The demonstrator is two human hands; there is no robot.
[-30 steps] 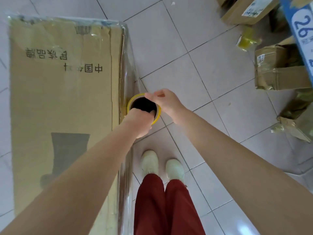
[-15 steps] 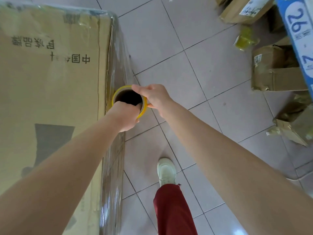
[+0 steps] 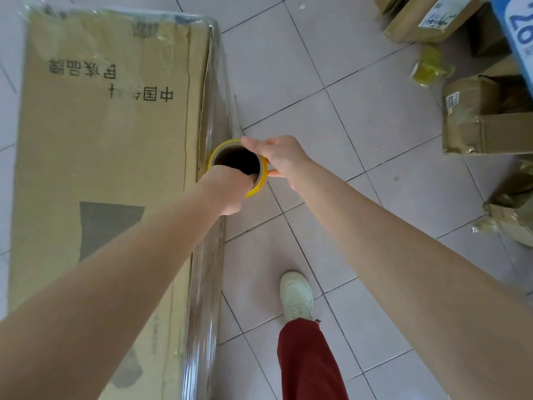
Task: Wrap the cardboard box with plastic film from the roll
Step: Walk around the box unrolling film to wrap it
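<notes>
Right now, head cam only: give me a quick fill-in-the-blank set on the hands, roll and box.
1. Both hands hold the yellow-rimmed film roll against the tall brown cardboard box's ____ side.
2. The left hand's fingers hook ____ the roll's core.
3. The right hand grips the roll's ____ rim.
4. One ____ shoe shows on the tiled floor.

Missing: right; inside; outer; white
</notes>
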